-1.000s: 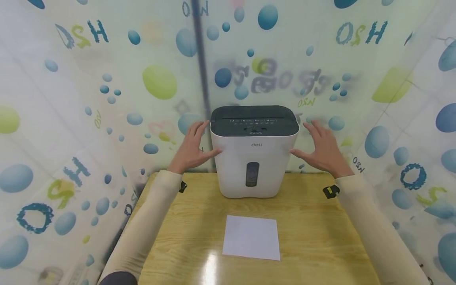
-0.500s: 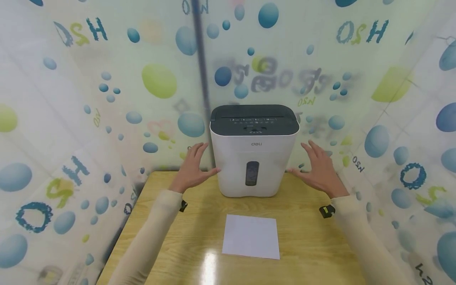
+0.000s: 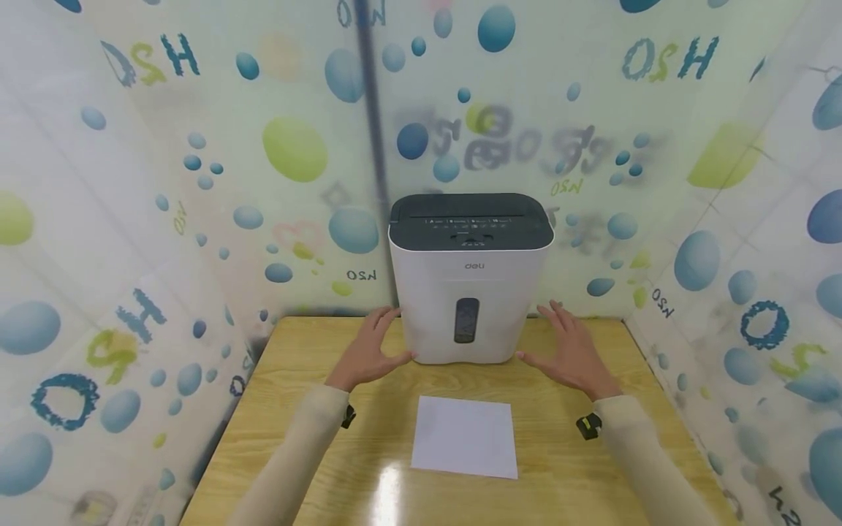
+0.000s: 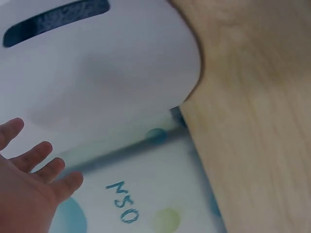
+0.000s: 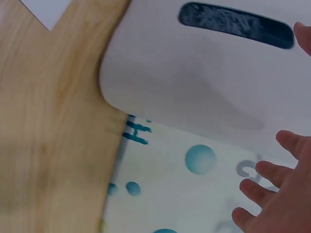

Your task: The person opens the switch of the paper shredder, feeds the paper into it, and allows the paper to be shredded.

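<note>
A white paper shredder with a dark grey top and a small dark window stands upright at the back of the table. My left hand is at its lower left side, thumb extended toward the base; whether it touches cannot be told. At the lower right side is my right hand, fingers spread and holding nothing. In the left wrist view the left hand shows beside the white casing. The right wrist view shows the right hand with fingers apart. A blank white paper sheet lies flat before the shredder.
The wooden table runs up to a patterned curtain behind the shredder. Similar curtains close in both sides. Each wrist wears a small black device, such as the right wrist device.
Both hands have moved down along the shredder's sides, from near its top to near its base, staying open. The shredder and the paper have not moved.
</note>
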A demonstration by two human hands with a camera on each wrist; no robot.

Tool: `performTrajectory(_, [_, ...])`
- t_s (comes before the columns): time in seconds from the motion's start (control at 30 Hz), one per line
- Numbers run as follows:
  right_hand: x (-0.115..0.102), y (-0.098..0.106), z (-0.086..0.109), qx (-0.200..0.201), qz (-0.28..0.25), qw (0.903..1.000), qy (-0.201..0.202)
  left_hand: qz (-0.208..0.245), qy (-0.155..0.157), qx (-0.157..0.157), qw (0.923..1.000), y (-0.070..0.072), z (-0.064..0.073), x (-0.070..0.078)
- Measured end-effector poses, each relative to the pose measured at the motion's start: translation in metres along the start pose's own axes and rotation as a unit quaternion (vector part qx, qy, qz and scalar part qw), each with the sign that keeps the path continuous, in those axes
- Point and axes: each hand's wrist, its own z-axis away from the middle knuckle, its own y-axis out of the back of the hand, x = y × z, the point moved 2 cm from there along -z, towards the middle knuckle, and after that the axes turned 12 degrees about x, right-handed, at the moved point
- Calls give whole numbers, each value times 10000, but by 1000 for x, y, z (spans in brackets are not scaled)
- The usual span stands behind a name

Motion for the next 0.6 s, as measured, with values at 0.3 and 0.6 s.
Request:
performTrajectory(0.3, [4,-38,28,-333,-150,9993,-12,358,505,-597,9963,-34,29,-6])
performTrajectory(0.6, [3,-69,60,-698,-419,9966,-104,370,452,-918,9941,-68,49,-13])
